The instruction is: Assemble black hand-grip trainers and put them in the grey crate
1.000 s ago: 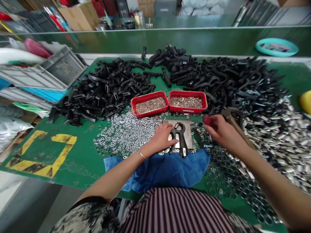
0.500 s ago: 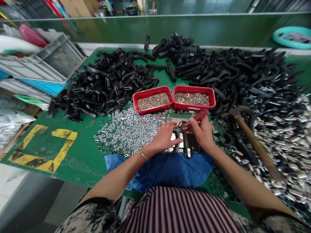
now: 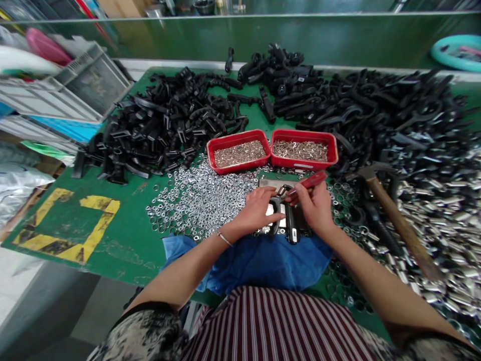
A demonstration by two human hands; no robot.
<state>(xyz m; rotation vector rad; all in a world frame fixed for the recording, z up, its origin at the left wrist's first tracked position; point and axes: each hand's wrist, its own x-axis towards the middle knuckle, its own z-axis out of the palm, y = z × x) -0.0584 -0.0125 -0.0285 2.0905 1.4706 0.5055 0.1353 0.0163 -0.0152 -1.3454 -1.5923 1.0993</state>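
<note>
My left hand point(image 3: 257, 208) grips a black plastic handle part point(image 3: 291, 223) with a curved arm, its thumb laid across it. The part lies on a small metal plate point(image 3: 268, 184) in front of me. A shiny metal fitting point(image 3: 281, 190) sits at its far end. In my right hand point(image 3: 317, 208) is a slim red tool point(image 3: 314, 179), its lower end at that fitting. What kind of tool it is I cannot make out. My right fingertips are close to the part and partly hide it.
Two red trays point(image 3: 271, 155) of small metal pieces stand beyond my hands. Loose nuts and rings point(image 3: 210, 200) spread left. Black parts point(image 3: 158, 120) are heaped behind. A hammer point(image 3: 402, 220) lies right, by metal sleeves point(image 3: 447, 220). A blue cloth point(image 3: 259, 263) lies at the near edge.
The view has shifted slightly. Both hands keep nearly the same hold on the black handle part and the red tool, with little visible movement.
</note>
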